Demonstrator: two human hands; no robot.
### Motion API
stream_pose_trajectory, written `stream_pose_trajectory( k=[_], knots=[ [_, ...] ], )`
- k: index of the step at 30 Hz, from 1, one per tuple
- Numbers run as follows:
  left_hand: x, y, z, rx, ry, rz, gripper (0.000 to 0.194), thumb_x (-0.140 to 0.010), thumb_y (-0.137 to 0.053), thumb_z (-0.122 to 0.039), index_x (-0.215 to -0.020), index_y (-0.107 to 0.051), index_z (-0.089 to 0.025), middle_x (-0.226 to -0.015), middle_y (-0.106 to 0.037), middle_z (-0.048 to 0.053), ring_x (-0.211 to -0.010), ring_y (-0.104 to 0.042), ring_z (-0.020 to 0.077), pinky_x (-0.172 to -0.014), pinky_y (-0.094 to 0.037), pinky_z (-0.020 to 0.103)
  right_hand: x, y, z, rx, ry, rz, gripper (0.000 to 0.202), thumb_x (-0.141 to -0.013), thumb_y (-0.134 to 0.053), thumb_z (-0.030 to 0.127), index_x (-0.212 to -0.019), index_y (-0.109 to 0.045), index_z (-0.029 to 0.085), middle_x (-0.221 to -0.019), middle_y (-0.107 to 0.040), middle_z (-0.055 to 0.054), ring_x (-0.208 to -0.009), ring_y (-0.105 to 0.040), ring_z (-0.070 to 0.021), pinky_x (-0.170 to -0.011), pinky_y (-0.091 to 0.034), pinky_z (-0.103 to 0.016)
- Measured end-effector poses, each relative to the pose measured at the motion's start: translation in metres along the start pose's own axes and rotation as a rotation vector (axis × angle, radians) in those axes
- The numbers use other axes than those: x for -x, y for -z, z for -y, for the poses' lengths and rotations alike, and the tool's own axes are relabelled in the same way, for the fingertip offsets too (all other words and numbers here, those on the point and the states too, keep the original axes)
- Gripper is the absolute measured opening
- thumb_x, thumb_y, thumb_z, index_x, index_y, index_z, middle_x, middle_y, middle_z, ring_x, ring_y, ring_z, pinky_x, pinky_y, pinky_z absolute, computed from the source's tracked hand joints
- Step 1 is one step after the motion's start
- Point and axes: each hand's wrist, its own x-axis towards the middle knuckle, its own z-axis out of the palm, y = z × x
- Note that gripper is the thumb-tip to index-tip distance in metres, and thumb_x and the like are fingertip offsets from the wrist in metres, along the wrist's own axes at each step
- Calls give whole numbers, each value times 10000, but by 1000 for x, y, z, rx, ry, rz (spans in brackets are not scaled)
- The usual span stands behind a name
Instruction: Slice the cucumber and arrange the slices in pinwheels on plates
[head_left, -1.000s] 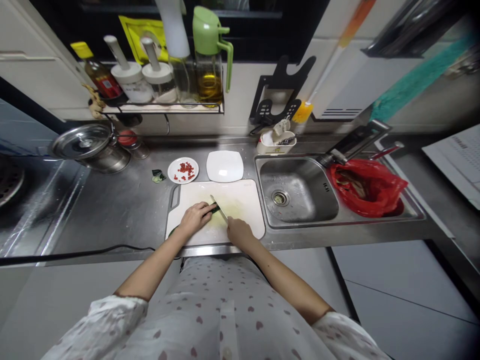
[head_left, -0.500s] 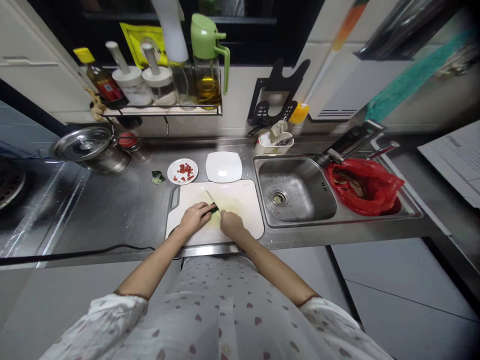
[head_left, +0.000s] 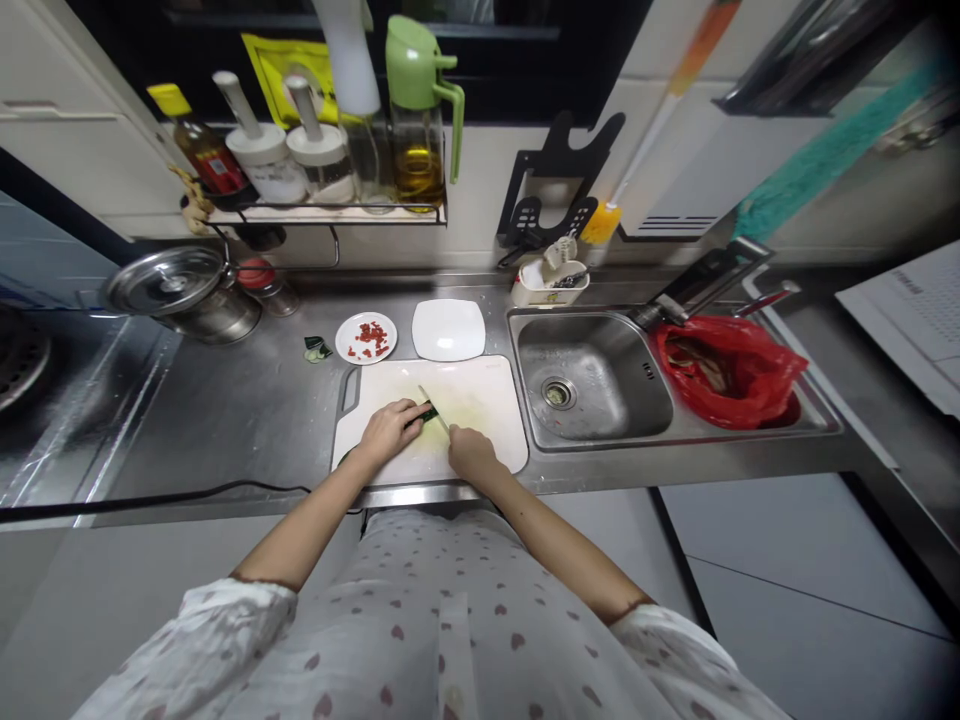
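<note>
Knife (head_left: 435, 409), thin, metal: drawn slightly back | right hand (head_left: 471, 455): closed round its near end | left hand (head_left: 386, 431): half-flat, pinning dark-green vegetable piece (head_left: 428, 411) on white rectangular cutting board (head_left: 499, 400) | likely mid-slice

The only view looks from the head of the person, forward and steeply down past the heart-printed garment (head_left: 405, 600), with the white cutting board (head_left: 487, 400) near its middle, at a moderate distance. It is wide, reaching from the lidded steel pot (head_left: 214, 315) at left to the red plastic bag (head_left: 757, 370) at right, though the upper right corner seems rather dark and blurred.
</note>
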Motion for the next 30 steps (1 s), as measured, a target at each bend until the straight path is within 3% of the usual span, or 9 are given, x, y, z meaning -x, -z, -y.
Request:
stream_pose_trajectory(
  k=[19, 30],
  knots=[
    [1, 1, -3, -23, 16, 9, 362, -913, -506, -293, -1246, -647, -285, -1090, -665, 36, -952, -628, 178, -849, -503, 289, -16, 0, 11, -31, 19, -63, 309, -900, -380, 89, -1170, -526, 129, -1057, -688, -154, -1019, -654, -232, -806, -475, -307],
    [2, 3, -4, -14, 33, 24, 380, -912, -498, -288, -1267, -634, -293, -1098, -661, 38, -962, -624, 185, -861, -495, 299, 18, -18, -5, 13, -33, -36, 288, -903, -372, 105, -1134, -542, 130, -1026, -690, -168, -1000, -663, -258, -795, -482, -342]
  ],
)
